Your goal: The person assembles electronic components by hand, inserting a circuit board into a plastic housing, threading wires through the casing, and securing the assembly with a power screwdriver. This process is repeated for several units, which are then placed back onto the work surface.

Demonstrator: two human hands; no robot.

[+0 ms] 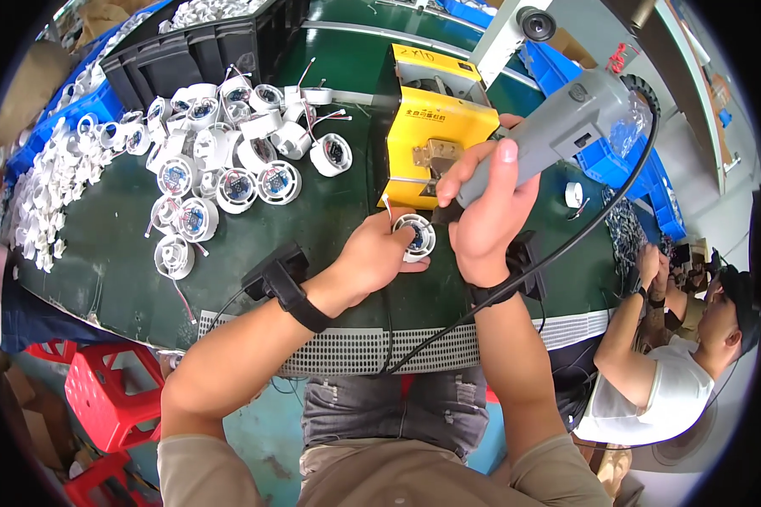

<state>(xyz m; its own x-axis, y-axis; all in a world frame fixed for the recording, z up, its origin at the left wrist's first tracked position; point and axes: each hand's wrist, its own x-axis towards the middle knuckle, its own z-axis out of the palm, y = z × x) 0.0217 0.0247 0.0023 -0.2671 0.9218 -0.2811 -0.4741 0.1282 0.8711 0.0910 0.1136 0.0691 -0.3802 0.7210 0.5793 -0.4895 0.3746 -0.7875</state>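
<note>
My left hand grips a small round white housing with a blue circuit board inside, its thumb and fingers closed at the left side. A thin cable with a white plug sticks up from it. Wrapped round a grey electric screwdriver, my right hand holds the tool slanted down to the left. Its dark tip is close to the housing's right edge, just below the front of a yellow screw feeder; whether it touches either I cannot tell. Each wrist wears a black strap with a small device.
Many similar white housings are piled at the left, beside loose small white parts and a black crate. The screwdriver's black cable loops across the right side. One housing lies right of the feeder; a co-worker sits at the right.
</note>
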